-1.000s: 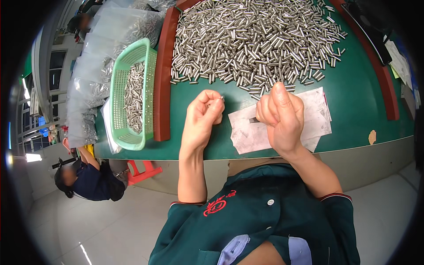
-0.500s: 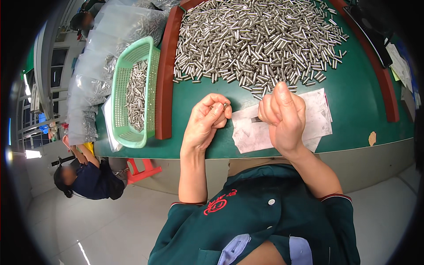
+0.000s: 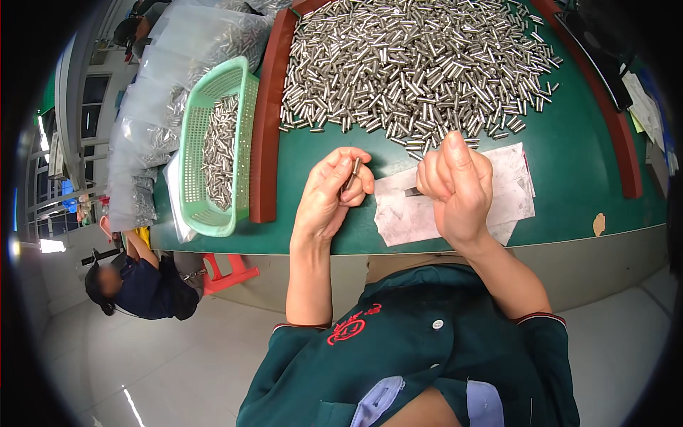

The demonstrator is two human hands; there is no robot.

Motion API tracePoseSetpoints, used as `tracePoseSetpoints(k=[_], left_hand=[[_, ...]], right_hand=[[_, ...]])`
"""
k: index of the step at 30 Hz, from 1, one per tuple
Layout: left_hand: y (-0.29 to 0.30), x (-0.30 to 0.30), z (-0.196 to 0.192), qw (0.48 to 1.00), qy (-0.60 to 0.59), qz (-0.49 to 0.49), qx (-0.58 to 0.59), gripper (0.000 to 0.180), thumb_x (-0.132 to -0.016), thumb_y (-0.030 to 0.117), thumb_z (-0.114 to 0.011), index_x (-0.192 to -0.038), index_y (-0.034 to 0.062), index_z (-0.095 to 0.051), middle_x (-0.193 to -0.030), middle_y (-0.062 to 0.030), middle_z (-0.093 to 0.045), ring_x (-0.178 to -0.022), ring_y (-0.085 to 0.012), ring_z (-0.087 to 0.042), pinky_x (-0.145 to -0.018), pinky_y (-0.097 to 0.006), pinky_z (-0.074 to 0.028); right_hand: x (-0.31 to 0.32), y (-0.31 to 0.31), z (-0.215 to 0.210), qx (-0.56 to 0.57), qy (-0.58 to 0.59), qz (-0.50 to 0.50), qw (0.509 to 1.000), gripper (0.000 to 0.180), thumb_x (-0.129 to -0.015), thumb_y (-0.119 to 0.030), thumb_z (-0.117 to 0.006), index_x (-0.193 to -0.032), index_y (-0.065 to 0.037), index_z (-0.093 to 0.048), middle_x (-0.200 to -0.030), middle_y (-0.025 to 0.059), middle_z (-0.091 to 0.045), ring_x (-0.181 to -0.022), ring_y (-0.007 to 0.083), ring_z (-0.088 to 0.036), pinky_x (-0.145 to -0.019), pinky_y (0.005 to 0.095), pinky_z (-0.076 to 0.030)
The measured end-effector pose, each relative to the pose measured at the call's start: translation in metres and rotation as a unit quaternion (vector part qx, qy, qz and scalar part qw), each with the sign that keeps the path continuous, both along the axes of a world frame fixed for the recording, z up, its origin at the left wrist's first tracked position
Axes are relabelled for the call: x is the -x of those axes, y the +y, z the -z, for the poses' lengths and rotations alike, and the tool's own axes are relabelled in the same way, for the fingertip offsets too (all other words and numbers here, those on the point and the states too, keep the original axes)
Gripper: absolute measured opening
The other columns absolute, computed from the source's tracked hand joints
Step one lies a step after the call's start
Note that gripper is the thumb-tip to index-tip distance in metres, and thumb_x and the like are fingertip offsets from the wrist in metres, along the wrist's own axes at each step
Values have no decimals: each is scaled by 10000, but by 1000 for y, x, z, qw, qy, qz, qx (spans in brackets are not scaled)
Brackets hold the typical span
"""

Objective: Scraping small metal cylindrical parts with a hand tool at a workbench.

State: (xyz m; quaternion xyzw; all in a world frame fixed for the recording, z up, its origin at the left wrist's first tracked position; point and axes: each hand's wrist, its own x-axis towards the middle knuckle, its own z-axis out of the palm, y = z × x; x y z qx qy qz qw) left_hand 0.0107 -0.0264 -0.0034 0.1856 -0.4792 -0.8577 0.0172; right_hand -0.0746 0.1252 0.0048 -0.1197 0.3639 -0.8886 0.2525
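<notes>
My left hand [image 3: 329, 188] is raised over the front of the green table, its thumb and fingers closed on a small metal pin [image 3: 353, 171]. The pin stands tilted, its upper end showing above the fingertips. To its right my right hand [image 3: 459, 186] is held in a fist, thumb pointing up, above a stained white paper [image 3: 491, 206]. A flat dark metal tip [image 3: 412, 192] sticks out of that fist toward the left hand; the rest of it is hidden. Beyond both hands spreads a large pile of similar metal pins [image 3: 413, 67].
A red-brown wooden strip [image 3: 266, 128] borders the pile on the left, another [image 3: 626, 153] on the right. Left of it stands a green plastic basket [image 3: 247, 89] part-filled with pins. Clear bags [image 3: 153, 92] of metal parts lie beyond. A person [image 3: 153, 285] sits at far left.
The pin in my left hand has turned more upright, and more of its length shows between the fingers. My right hand has stayed in place.
</notes>
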Motion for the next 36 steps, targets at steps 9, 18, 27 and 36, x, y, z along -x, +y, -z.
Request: tracePoseSetpoints(k=[9,18,27,36], left_hand=[[-3,0,-1,1000,14,1,-12,271,-909,244,-355,-977,7,-468,-646,-140,-542,-447,-63,-296,-408,-195,-235],[-10,11,-3,999,14,-11,32,282,-893,269,-415,-714,57,-467,-618,-60,-480,-493,-77,-336,-430,-190,-265],[11,46,2,711,-27,-66,700,88,-718,76,-622,-752,13,-570,-423,-76,-368,-361,-172,-355,-394,-299,-304],[5,22,-1,950,-40,-85,299,86,-842,112,-483,-835,26,-486,-650,-18,-498,-503,-49,-372,-431,-190,-273]], right_hand=[[0,0,-1,-2,-5,0,1000,415,-907,-183,-355,-511,-83,-288,-443,-34,-263,-415,48,-197,-391,228,-179],[1,1,1,-2,0,0,1000,421,-908,-184,-354,-505,-82,-287,-440,-35,-261,-414,48,-201,-392,227,-180],[0,0,1,11,-9,-5,1000,408,-908,-177,-355,-517,-76,-301,-454,-35,-267,-419,51,-208,-395,225,-194],[1,1,1,9,-11,-9,1000,396,-907,-174,-357,-527,-76,-304,-459,-40,-258,-422,47,-206,-393,224,-190]])
